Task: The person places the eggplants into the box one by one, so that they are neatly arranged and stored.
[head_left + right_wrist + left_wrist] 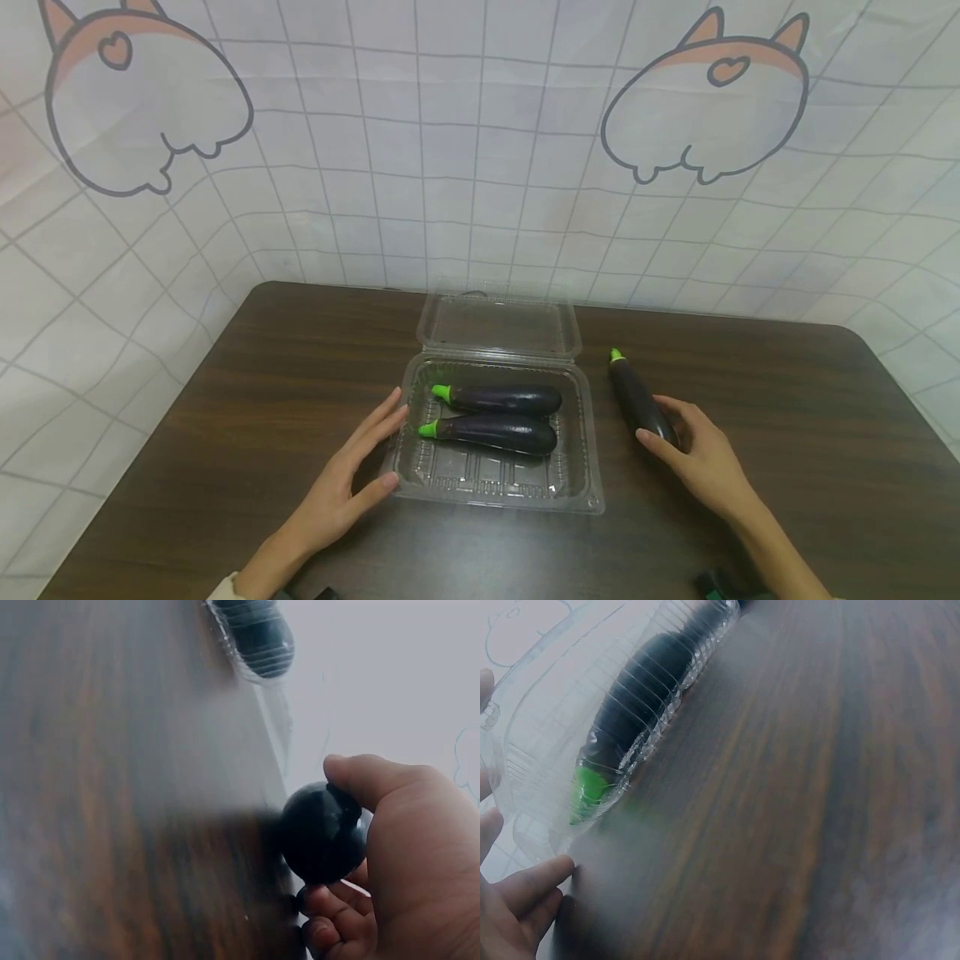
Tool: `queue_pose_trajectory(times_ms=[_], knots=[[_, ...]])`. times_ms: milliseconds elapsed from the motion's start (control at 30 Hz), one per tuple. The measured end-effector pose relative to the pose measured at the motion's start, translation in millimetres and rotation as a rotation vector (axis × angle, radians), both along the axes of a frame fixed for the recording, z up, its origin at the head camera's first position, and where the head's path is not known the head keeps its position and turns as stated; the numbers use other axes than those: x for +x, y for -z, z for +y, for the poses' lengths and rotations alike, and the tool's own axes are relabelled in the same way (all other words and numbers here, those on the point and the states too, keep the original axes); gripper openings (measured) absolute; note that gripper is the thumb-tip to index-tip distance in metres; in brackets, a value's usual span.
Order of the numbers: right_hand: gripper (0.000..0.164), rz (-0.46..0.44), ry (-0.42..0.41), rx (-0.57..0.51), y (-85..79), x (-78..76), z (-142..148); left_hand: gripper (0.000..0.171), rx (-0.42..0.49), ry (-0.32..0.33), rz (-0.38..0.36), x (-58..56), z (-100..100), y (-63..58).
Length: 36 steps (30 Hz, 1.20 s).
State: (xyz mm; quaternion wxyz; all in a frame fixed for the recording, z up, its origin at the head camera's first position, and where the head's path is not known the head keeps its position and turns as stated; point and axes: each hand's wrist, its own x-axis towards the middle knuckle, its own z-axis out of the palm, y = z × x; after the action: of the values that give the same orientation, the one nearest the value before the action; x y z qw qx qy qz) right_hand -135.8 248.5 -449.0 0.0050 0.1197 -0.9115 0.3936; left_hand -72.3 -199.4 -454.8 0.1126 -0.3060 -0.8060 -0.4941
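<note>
A clear plastic clamshell box [592,467] lies on the table with its lid [498,325] folded back. Inside it, two dark eggplants with green stems lie side by side: a far eggplant [510,400] and a near eggplant [498,434]. My left hand [341,487] rests at the box's left rim, fingers extended and thumb at the near corner. To the right of the box, my right hand [708,462] grips a third eggplant [636,398] by its thick end, stem pointing away. In the right wrist view, the rounded end of this eggplant [319,836] sits between thumb and fingers.
The brown wooden table [247,400] has rounded far corners. A white grid-patterned cloth [450,167] with cartoon drawings hangs behind it and along the sides. Dark objects [712,583] at the bottom edge are only partly visible.
</note>
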Motion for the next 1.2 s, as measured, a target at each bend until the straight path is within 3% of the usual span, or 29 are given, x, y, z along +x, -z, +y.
queue_pose_trajectory(times_ms=[367, 767, 1200], knots=[[0.061, 0.015, 0.055, 0.007, -0.8, 1.1, -2, 0.064, 0.006, 0.002, 0.002, -0.9, 1, 0.3], [0.062, 0.009, 0.059, -0.011, -2.9, 2.2, -2, 0.063, 0.001, -0.004, 0.008, -0.8, 1, -1.2], [0.06, 0.027, 0.077, -0.015, -16.7, 4.8, -4, 0.064, 0.01, 0.002, 0.003, -0.3, 0, -0.1]])
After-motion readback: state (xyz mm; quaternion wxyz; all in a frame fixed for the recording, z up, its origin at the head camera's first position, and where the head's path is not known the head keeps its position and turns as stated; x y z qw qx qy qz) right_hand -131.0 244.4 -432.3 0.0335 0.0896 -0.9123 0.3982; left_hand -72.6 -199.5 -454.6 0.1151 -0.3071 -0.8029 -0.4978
